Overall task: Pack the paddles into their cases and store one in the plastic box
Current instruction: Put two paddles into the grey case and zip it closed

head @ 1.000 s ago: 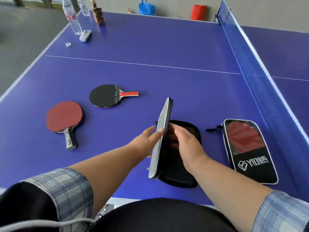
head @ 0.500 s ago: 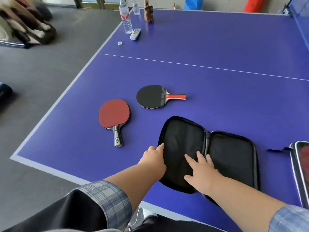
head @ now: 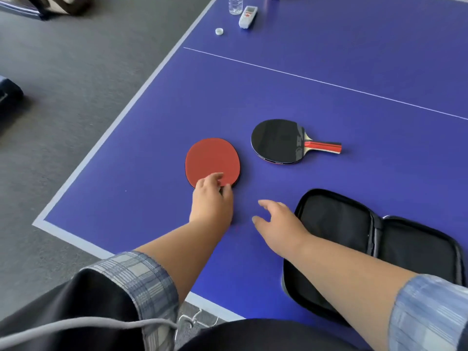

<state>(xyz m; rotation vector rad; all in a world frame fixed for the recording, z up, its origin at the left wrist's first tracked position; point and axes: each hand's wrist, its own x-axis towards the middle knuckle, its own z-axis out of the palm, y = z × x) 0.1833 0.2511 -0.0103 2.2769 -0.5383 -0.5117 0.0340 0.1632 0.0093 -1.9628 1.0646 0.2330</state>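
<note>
On the table [head: 329,59]: black paddle [head: 278,141] beyond your open case [head: 336,224].
Left hand [head: 211,198]: fingers closed over the red paddle [head: 211,159].
Right hand [head: 279,221]: spread, holding nothing.

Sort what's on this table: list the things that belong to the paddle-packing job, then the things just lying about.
Job:
- red paddle, under the left hand
- black paddle
- open black case, beside the right hand

Lying about:
- water bottle
- white device
- bottle cap
</note>
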